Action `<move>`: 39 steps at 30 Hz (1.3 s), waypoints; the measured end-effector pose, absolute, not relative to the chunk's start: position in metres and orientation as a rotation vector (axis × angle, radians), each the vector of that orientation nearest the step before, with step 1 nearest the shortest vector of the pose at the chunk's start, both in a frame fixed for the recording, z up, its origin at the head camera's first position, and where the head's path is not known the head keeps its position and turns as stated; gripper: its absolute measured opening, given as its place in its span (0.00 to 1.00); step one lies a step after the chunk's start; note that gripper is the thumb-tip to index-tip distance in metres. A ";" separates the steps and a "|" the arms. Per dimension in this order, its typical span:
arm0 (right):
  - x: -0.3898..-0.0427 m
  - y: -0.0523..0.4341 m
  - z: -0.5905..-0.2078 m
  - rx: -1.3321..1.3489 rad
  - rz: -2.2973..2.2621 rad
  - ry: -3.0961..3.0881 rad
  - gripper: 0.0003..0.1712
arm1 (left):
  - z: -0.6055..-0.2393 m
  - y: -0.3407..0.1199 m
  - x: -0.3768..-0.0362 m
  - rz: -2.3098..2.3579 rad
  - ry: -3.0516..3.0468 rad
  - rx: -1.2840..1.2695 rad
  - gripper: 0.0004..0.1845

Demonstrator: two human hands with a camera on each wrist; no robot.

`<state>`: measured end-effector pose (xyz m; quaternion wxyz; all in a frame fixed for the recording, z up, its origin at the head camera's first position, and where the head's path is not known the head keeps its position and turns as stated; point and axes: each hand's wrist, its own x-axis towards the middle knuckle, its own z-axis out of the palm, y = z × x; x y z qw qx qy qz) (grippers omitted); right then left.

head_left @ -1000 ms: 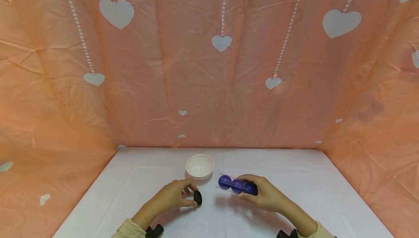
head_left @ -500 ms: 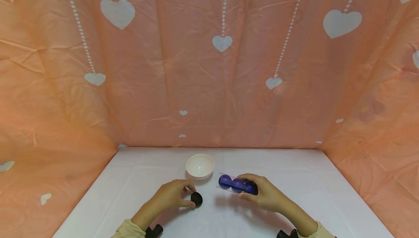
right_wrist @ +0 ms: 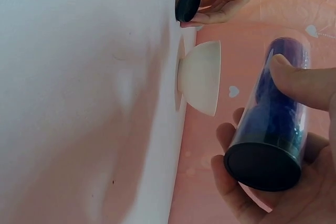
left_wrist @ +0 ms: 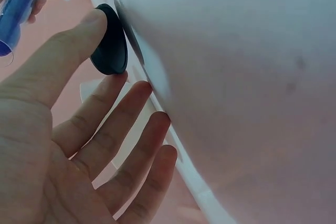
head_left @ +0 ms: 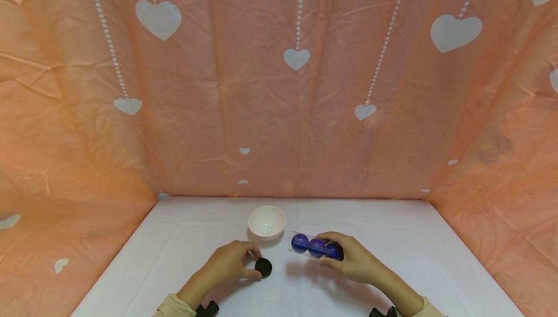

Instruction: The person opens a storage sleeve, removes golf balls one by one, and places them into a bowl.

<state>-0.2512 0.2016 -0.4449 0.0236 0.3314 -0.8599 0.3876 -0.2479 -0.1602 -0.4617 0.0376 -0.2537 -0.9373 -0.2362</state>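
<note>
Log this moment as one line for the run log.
left hand: setting black cap on table | right hand: grips clear tube of blue balls | white bowl: between, behind

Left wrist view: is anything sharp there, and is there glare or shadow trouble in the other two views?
Left wrist: black cap fairly sharp, blue tube at the corner blurred. Head: even light, soft shadows under both hands, a small glint inside the white bowl. Right wrist: tube's clear wall hazes the blue balls; white tabletop evenly lit.
</note>
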 end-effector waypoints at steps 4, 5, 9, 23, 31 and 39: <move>-0.251 0.202 -0.445 1.029 1.201 -2.654 0.24 | -0.462 -0.160 -0.247 -0.708 -2.854 -0.795 0.21; -0.251 0.202 -0.445 1.031 1.205 -2.652 0.24 | -0.462 -0.160 -0.247 -0.697 -2.850 -0.799 0.22; -0.251 0.201 -0.444 1.044 1.211 -2.632 0.24 | -0.463 -0.159 -0.247 -0.674 -2.848 -0.807 0.22; -0.251 0.200 -0.442 1.096 1.187 -2.602 0.25 | -0.451 -0.146 -0.247 -0.967 -2.795 -0.768 0.24; -0.252 0.198 -0.443 1.141 1.147 -2.575 0.25 | -0.452 -0.138 -0.251 -1.162 -2.603 -0.971 0.25; -0.253 0.197 -0.443 1.142 1.052 -2.574 0.25 | -0.449 -0.130 -0.250 -1.343 -2.523 -1.039 0.26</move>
